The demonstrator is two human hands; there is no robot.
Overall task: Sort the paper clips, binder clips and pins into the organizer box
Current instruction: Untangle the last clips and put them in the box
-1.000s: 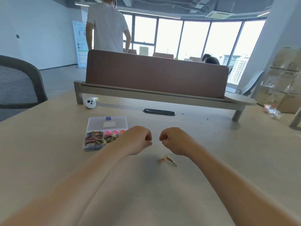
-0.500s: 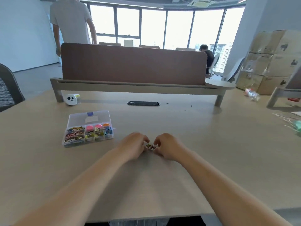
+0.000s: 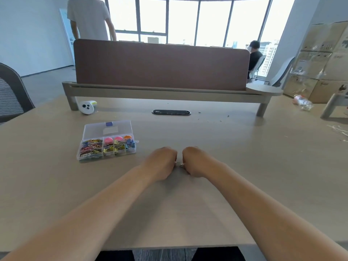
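A clear plastic organizer box [image 3: 130, 150] lies open on the desk to the left, lid tipped back. Its left compartment holds coloured paper clips [image 3: 91, 147]; the middle ones hold pink and orange round pins [image 3: 113, 139] and yellow and blue binder clips [image 3: 120, 147]. My left hand [image 3: 162, 162] and my right hand [image 3: 194, 161] rest knuckles-up on the desk, side by side, right of the box. Small metal clips [image 3: 179, 164] show in the gap between them, pinched by curled fingers of both hands. Most of the clips are hidden by the fingers.
A brown divider panel [image 3: 160, 65] on a raised shelf crosses the desk's far side. A white round device [image 3: 87, 107] sits near its left leg and a black cable grommet [image 3: 171, 112] lies in the middle. A mesh chair [image 3: 11, 93] stands left. Cardboard boxes [image 3: 323, 59] are stacked right.
A second ago my fists hovered above loose clips on the desk. Both hands then came down together onto the clips and now pinch them between the fingers. The view has tilted down.
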